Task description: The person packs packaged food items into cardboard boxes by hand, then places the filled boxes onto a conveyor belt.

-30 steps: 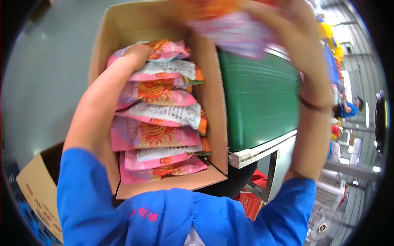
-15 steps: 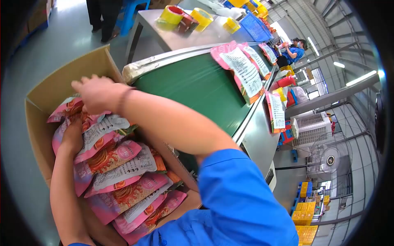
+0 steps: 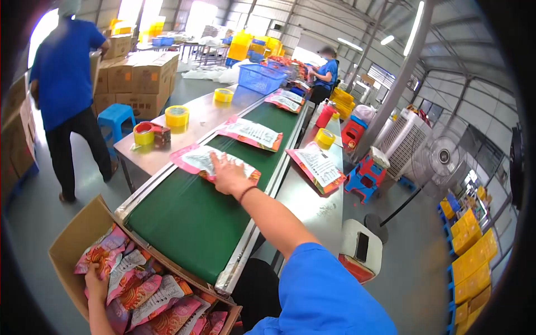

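Note:
My right hand [image 3: 230,174] lies on a pink-and-white printed food pouch [image 3: 192,156] on the green conveyor belt [image 3: 184,220], fingers spread and open. Down in the open cardboard box [image 3: 78,226], my left hand [image 3: 97,283] is closed on the edge of a pink pouch [image 3: 106,248] at the box's far side. Several more pouches [image 3: 162,298] are stacked in overlapping rows inside. Farther along the belt lie another pouch [image 3: 251,134] and a small group of pouches [image 3: 286,100].
A single pouch [image 3: 317,167] and a yellow tape roll [image 3: 325,138] rest on the right metal ledge. Across the belt, a metal table [image 3: 192,114] holds tape rolls and a red tape dispenser [image 3: 161,135]. A blue basket [image 3: 259,78] stands farther back. Co-workers stand left and beyond.
My right hand has left the box and reached onto a pouch on the belt. My left hand stays in the box. The view has swung up and right, and the pouches have come nearer.

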Tool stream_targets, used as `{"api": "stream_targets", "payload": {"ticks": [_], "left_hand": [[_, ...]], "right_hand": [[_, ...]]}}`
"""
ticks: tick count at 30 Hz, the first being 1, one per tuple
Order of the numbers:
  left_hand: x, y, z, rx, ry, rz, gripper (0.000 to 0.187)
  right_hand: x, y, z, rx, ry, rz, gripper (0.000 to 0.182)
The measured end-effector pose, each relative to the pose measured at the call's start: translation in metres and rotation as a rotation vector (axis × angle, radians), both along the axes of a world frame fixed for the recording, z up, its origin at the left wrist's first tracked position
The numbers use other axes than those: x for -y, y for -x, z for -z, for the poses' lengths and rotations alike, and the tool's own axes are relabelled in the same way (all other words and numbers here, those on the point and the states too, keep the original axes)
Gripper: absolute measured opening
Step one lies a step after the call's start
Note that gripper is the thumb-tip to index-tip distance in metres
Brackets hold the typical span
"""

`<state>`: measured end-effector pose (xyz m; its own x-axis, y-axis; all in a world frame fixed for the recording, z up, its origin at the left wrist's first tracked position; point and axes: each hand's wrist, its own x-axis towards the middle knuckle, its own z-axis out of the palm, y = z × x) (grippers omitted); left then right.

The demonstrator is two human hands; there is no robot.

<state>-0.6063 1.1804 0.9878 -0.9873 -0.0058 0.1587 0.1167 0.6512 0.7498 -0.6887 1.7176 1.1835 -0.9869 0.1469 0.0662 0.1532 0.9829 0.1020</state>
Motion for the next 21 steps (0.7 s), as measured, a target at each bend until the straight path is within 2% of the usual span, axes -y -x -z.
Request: {"api": "stream_targets", "payload": {"ticks": [2, 3, 4, 5, 7, 8, 10, 11, 12, 13, 14, 15, 16, 17, 18, 20, 21], "left_hand": [[0.003, -0.018, -0.029, -0.055, 0.115, -0.096, 0.044], [0.002, -0.036, -0.048, -0.113, 0.142, -0.039, 0.047], [0.002, -0.051, -0.066, -0.172, 0.169, 0.018, 0.050], [0.010, -0.070, -0.070, -0.183, 0.182, 0.011, 0.050], [0.027, -0.115, -0.062, -0.554, 0.664, -0.072, 0.054], [0.026, -0.137, -0.071, -0.561, 0.674, -0.071, 0.054], [0.016, -0.189, -0.095, -0.207, 0.501, -0.296, 0.064], [0.007, -0.207, -0.109, -0.207, 0.510, -0.298, 0.064], [-0.003, -0.220, -0.124, 0.026, 0.244, -0.442, 0.069], [-0.005, -0.229, -0.133, 0.256, -0.033, -0.580, 0.074], [0.014, -0.224, -0.122, 0.252, -0.033, -0.594, 0.074], [0.048, -0.209, -0.096, 0.178, 0.030, -0.406, 0.067], [0.074, -0.212, -0.057, 0.101, -0.267, -0.588, 0.063], [0.100, -0.216, -0.018, -0.046, -0.565, -0.758, 0.061], [0.112, -0.213, 0.006, -0.129, -0.443, -0.809, 0.059], [0.151, -0.208, 0.051, -0.057, -0.007, -0.828, 0.058], [0.134, -0.214, 0.031, -0.006, -0.110, -0.836, 0.059]], "right_hand": [[0.014, -0.005, -0.009, 0.039, -0.011, -0.034, 0.089], [0.019, -0.012, -0.018, -0.010, 0.043, -0.145, 0.088], [0.025, -0.019, -0.028, -0.026, 0.053, -0.155, 0.088], [0.040, -0.037, -0.050, -0.005, 0.212, -0.261, 0.088], [0.075, -0.077, -0.091, 0.005, 0.553, -0.493, 0.090], [0.095, -0.095, -0.106, -0.008, 0.734, -0.624, 0.092], [0.148, -0.120, -0.109, -0.210, 0.865, -0.906, 0.094], [0.177, -0.138, -0.113, -0.205, 0.984, -0.988, 0.089], [0.203, -0.154, -0.112, -0.200, 1.099, -1.074, 0.085], [0.228, -0.165, -0.101, -0.379, 0.932, -1.183, 0.085], [0.256, -0.178, -0.083, -0.553, 0.759, -1.284, 0.086], [0.277, -0.181, -0.045, -0.529, 0.649, -1.336, 0.085], [0.289, -0.179, 0.007, -0.508, 0.539, -1.387, 0.083], [0.295, -0.178, 0.068, -0.188, 0.385, -1.409, 0.084], [0.298, -0.176, 0.123, 0.123, 0.214, -1.404, 0.085], [0.297, -0.194, 0.181, 0.088, 0.265, -1.265, 0.094], [0.307, -0.190, 0.181, 0.067, 0.263, -1.304, 0.094]]}}
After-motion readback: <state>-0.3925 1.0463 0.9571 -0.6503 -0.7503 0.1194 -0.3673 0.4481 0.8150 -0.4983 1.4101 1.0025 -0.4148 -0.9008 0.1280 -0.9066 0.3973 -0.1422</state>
